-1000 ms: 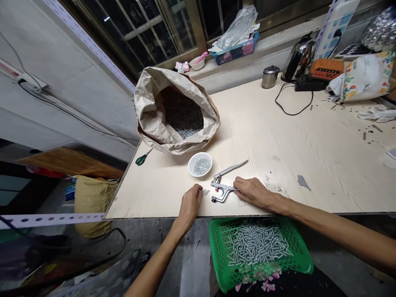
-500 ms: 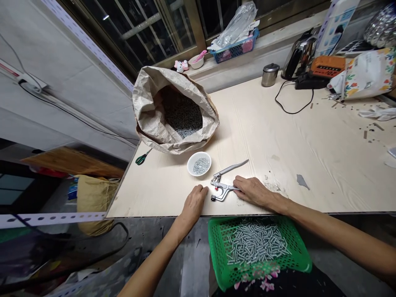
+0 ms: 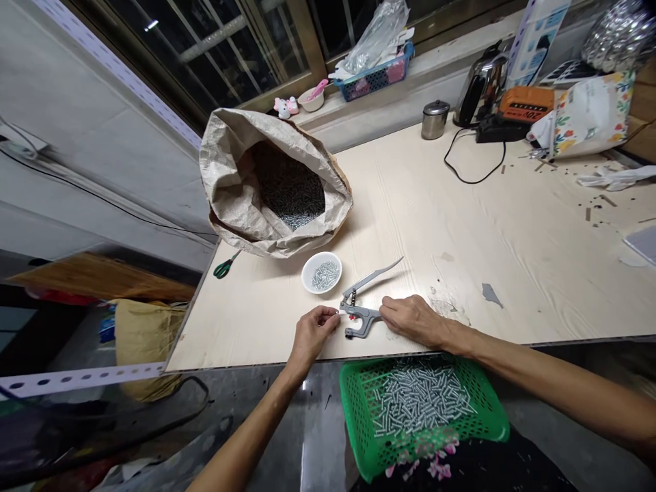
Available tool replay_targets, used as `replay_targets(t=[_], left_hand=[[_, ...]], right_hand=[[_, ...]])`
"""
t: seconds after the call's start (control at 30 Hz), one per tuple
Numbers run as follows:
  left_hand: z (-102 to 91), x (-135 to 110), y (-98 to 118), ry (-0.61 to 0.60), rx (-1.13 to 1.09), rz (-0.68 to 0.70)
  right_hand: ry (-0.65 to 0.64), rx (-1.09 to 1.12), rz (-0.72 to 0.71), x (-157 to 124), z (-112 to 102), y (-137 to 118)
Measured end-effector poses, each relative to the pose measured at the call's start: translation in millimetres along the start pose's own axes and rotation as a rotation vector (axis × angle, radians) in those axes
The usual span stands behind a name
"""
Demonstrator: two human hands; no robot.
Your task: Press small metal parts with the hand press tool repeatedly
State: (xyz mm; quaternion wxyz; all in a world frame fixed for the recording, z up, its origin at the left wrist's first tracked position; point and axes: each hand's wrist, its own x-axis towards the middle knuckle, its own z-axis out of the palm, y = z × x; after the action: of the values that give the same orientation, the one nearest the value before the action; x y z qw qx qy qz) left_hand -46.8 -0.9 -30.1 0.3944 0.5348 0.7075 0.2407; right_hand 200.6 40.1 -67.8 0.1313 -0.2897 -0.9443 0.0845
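My right hand [image 3: 411, 320] is closed around one handle of grey hand-press pliers [image 3: 363, 316], the kind with a C-shaped jaw, a spring and a red part. The other handle stands up at an angle, apart from the hand. My left hand [image 3: 311, 335] is just left of the pliers' jaw, thumb and fingertips pinched together; what they hold, if anything, is too small to make out. Beyond it stands a white bowl [image 3: 307, 279] with small silvery metal pins [image 3: 326, 275]. A green basket [image 3: 353, 410] below the table edge holds many longer silvery metal pieces [image 3: 423, 396].
A large paper-lined sack [image 3: 225, 171] of dark and silvery metal pieces stands at the back left, with green-handled scissors [image 3: 223, 268] beside it. A lidded metal canister [image 3: 435, 120], a kettle [image 3: 480, 85] and a black cable [image 3: 474, 182] are at the back right.
My left hand has turned, and its thumb and fingertips now show pinched beside the pliers' jaw. The right hand still holds the pliers' handle. The whole view has shifted slightly.
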Motion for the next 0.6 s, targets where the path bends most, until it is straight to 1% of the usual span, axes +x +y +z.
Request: replay_targets(t=[0.03,0.1,0.23,0.33,0.47,0.6], left_hand=[[3.6,-3,0,-0.011,-0.096,-0.034],[9.6,-9,2,-0.011,-0.175,-0.053],[13.5,-16,5,0.024,-0.105,-0.058],[12.3,-15,6,0.015,-0.071,-0.079],[10.8,-9,6,-0.021,-0.02,-0.091],[9.0,-3,8,-0.093,0.061,-0.103]], right_hand=[[0.011,-0.014,-0.021,-1,1,-1],[0.031,-0.037,-0.056,-3,2,-2],[0.045,-0.05,-0.078,-3,-1,-5],[0.036,-0.023,-0.087,-2,-5,-6],[0.017,-0.023,-0.098,0,-10,-6],[0.026,0.001,-0.091,1,-9,-5]])
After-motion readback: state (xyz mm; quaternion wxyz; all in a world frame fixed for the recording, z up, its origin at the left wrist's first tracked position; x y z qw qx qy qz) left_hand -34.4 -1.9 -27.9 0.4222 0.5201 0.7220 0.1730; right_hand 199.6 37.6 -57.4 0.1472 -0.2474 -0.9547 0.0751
